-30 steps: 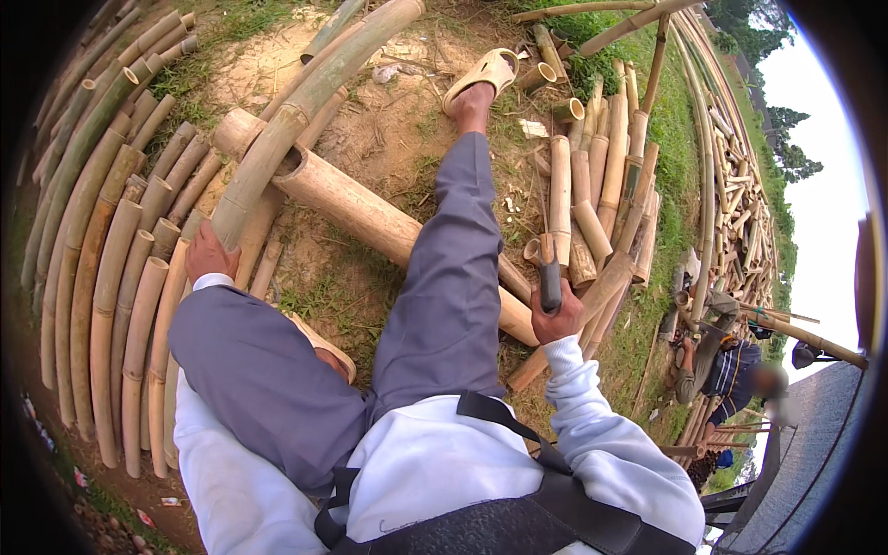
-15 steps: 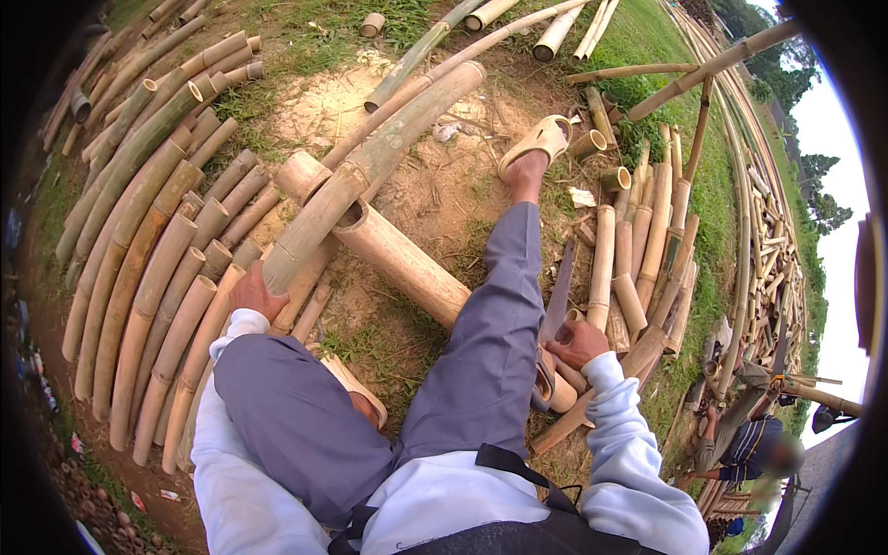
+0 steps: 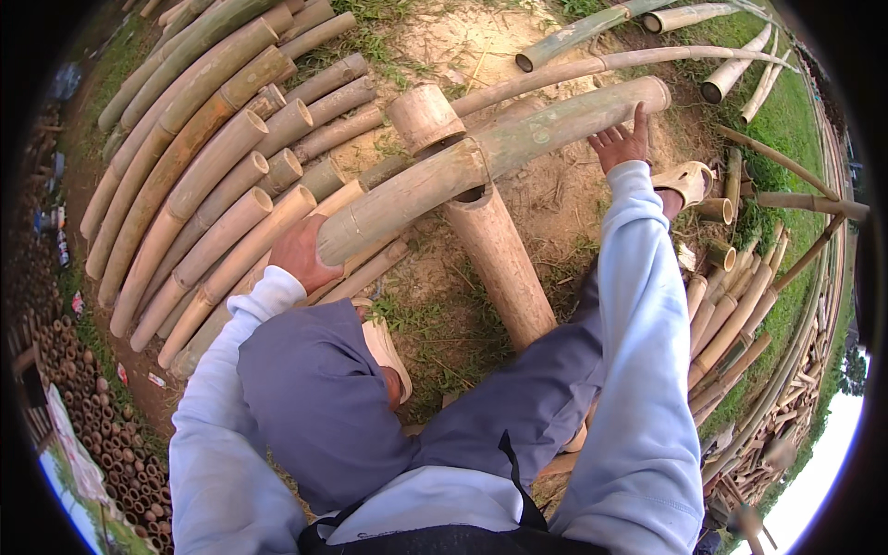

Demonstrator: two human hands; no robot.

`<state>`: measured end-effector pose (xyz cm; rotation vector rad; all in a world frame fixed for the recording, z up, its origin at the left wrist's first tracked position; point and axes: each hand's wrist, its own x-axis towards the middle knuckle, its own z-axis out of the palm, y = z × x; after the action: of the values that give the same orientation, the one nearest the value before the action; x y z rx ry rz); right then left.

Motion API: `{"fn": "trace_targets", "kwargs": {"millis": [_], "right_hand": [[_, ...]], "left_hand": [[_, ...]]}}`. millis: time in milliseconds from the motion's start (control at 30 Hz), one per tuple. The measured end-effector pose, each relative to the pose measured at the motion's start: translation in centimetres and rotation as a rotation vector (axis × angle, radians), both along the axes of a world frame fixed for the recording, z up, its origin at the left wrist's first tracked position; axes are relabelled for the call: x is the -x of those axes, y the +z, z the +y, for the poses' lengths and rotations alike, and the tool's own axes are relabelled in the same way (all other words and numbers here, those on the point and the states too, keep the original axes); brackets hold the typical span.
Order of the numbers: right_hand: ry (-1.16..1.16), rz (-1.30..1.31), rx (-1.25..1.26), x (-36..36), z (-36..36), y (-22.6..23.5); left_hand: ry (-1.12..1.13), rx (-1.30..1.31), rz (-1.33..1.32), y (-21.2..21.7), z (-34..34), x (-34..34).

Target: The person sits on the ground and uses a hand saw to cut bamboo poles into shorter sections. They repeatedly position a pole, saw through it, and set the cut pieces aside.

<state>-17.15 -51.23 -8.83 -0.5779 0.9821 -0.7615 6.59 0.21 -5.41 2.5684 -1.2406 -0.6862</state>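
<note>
A thick green-brown bamboo pole (image 3: 564,128) lies slantwise over a stouter bamboo log (image 3: 504,277), resting in a notch near the log's far end. My left hand (image 3: 303,253) is wrapped round the pole's near left end, part of its fingers hidden. Toward the far right end, my right hand (image 3: 625,144) is stretched out, fingers spread, with no tool in it. Its fingertips come up to the pole's near edge; whether they touch it I cannot tell.
Cut bamboo lengths (image 3: 199,199) lie in rows at left, close to my left hand. More pieces (image 3: 740,310) are stacked at right by my leg. A long thin pole (image 3: 592,67) runs behind the work. My sandalled foot (image 3: 686,183) stands beyond my right hand.
My right hand has left the saw beside my right leg and reached forward to the pole's far end. My left hand stays on the near end. The view has swung round; the saw no longer shows.
</note>
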Motion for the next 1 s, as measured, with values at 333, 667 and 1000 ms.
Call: {"fn": "trace_targets", "kwargs": {"millis": [333,667,1000], "right_hand": [[0.018,-0.115,0.216,-5.6,0.9,4.6],[0.009,-0.108,0.314,-3.5,2.3,8.1],[-0.008,0.035,0.969,-3.9,10.0,20.1]], "left_hand": [[-0.076,0.174,-0.220,-2.0,1.1,0.9],[-0.118,0.127,-0.322,-1.4,1.1,1.9],[-0.094,0.125,-0.386,-2.7,0.4,0.2]]}}
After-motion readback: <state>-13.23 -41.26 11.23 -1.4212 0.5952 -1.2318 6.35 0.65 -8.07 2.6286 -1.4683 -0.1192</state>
